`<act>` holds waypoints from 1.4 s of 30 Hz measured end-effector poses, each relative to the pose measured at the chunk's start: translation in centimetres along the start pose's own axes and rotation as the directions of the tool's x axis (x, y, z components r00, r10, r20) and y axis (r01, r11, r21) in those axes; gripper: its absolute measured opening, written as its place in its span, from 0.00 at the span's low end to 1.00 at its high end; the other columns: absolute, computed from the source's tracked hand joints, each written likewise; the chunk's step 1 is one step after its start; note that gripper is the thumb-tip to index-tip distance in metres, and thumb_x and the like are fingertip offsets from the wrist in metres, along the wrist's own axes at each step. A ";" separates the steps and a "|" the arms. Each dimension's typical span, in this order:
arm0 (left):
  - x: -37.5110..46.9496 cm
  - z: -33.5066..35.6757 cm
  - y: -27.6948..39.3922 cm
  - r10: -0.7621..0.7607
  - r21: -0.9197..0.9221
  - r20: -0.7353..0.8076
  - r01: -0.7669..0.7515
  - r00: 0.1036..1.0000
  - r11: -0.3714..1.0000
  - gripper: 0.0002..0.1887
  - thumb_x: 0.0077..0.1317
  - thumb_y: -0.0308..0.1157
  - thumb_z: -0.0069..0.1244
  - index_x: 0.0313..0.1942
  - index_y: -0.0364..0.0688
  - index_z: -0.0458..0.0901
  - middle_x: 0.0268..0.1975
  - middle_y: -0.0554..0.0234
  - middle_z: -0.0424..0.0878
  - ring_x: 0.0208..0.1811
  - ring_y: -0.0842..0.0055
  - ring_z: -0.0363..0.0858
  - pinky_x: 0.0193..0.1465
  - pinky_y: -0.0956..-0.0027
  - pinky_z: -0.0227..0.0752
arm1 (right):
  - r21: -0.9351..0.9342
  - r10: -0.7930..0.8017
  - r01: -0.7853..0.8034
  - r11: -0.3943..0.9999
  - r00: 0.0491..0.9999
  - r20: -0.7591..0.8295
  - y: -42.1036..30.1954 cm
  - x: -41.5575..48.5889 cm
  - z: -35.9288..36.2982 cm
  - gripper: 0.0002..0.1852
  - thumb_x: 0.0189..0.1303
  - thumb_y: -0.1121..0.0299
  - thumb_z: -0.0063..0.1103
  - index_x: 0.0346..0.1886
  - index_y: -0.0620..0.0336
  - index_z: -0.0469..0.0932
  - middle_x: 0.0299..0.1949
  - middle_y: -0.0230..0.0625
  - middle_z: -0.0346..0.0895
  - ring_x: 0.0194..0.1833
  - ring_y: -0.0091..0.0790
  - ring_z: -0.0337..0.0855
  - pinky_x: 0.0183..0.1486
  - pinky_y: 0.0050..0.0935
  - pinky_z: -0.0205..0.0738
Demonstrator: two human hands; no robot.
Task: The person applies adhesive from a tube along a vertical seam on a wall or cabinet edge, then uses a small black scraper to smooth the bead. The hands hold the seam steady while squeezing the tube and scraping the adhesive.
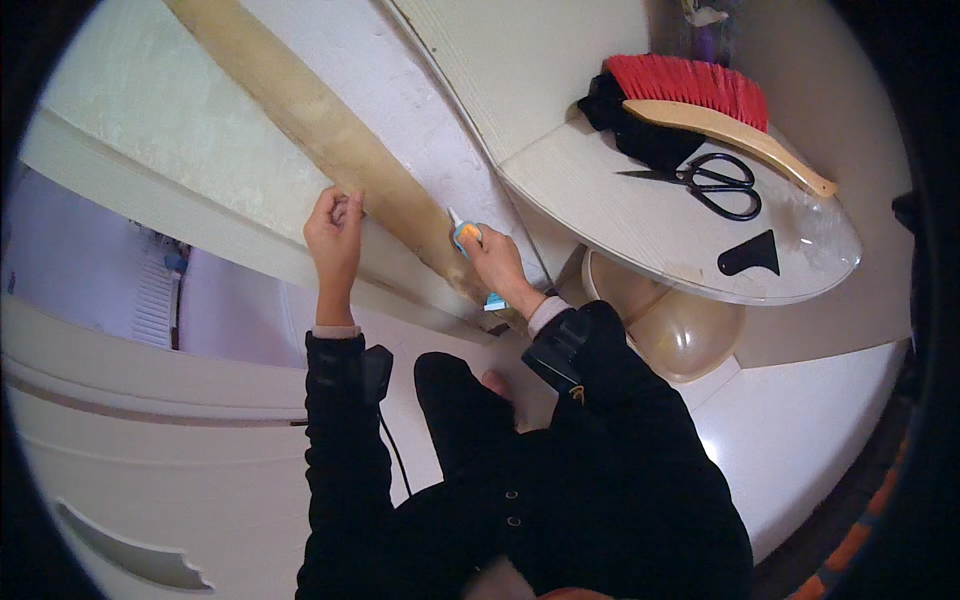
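My right hand (491,259) is closed around a small blue-and-orange glue tube (466,229); its white nozzle points up the picture, over the edge of a yellowish-brown strip (322,124) on the wall. To the left, my left hand (337,225) is raised beside the strip's left edge with the fingers curled and the thumb near the fingertips; whether something thin is pinched there cannot be made out. A light blue object (495,302) shows just below my right hand, partly hidden by it.
On a rounded shelf (600,217) at the right lie black-handled scissors (724,184), a black scraper (752,253), a red-bristled brush with a wooden handle (727,124) and a black cloth (652,142). A glossy beige rounded object (686,337) stands under the shelf. A doorway opens at the left.
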State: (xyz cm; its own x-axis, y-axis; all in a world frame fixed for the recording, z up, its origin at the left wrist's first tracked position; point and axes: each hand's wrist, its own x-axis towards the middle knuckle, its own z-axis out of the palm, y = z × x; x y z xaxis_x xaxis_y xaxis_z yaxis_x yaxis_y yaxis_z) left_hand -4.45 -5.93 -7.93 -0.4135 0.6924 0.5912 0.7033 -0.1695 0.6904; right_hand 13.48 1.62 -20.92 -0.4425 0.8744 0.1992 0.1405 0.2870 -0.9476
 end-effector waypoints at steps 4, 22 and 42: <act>-0.1 0.1 -0.4 -0.030 -0.059 0.002 0.030 1.000 0.998 0.08 0.69 0.28 0.57 0.36 0.34 0.77 0.28 0.71 0.77 0.28 0.90 0.73 0.31 0.83 0.67 | 0.074 0.004 -0.008 0.997 0.999 0.054 -0.7 0.7 -0.3 0.19 0.67 0.54 0.52 0.38 0.63 0.78 0.31 0.55 0.81 0.36 0.58 0.82 0.38 0.52 0.72; -0.1 0.1 0.0 -0.033 -0.062 0.009 0.034 0.999 0.998 0.07 0.70 0.29 0.55 0.39 0.34 0.78 0.30 0.70 0.79 0.31 0.86 0.77 0.37 0.80 0.71 | -0.023 0.170 -0.169 0.985 0.985 0.038 5.2 -0.4 1.5 0.18 0.65 0.55 0.55 0.40 0.64 0.80 0.34 0.56 0.81 0.41 0.60 0.81 0.43 0.51 0.73; -0.8 2.2 0.1 0.058 -0.075 -0.067 -0.063 0.996 0.995 0.07 0.66 0.28 0.57 0.41 0.36 0.80 0.30 0.64 0.84 0.31 0.81 0.82 0.35 0.75 0.75 | -0.238 -0.112 0.165 0.957 0.969 0.221 3.8 1.6 -1.3 0.17 0.67 0.55 0.55 0.40 0.61 0.78 0.28 0.52 0.80 0.33 0.58 0.81 0.36 0.50 0.72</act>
State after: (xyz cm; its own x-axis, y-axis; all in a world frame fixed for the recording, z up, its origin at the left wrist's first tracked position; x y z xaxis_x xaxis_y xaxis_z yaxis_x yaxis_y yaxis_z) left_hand -2.79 -4.97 -9.22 -0.4104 0.6326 0.6568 0.6827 -0.2644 0.6812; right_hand 14.50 4.64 -23.86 -0.6400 0.7286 0.2438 0.2726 0.5120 -0.8145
